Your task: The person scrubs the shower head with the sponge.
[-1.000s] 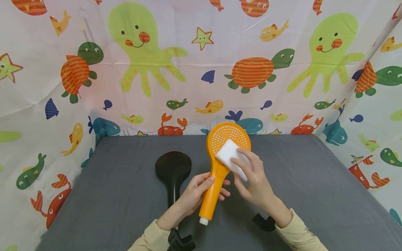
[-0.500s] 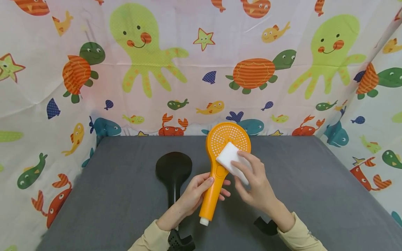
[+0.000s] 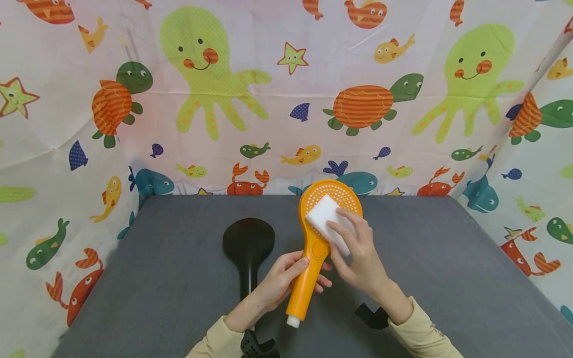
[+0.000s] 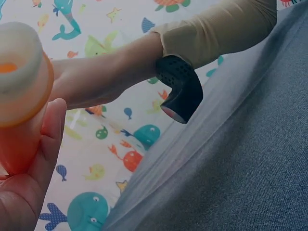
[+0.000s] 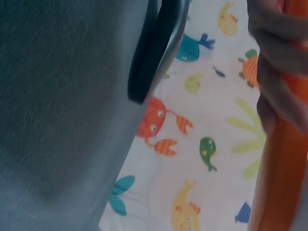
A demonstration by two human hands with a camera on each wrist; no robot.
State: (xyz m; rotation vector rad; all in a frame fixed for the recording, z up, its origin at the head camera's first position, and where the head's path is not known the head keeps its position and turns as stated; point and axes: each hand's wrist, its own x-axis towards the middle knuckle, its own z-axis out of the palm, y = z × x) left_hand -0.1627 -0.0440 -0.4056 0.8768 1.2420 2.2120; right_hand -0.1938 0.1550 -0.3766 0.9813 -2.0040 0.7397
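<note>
An orange shower head, its perforated face up and toward me, stands tilted above the table. My left hand grips its handle, thumb across the front and fingertips showing on the far side. Between the thumb and fingers of my right hand is a white sponge block, which lies against the lower part of the perforated face and hides some holes. The handle's pale threaded end looms close in the left wrist view. In the right wrist view, left-hand fingers wrap the orange handle.
A black, round-headed object shaped like a shower head lies on the grey table left of my hands. Its handle is partly behind my left forearm. A curtain printed with sea animals encloses the table's back and sides.
The shower head has shifted slightly right and down with my left hand. My right hand has slid the sponge slightly down, then back up across the perforated face.
</note>
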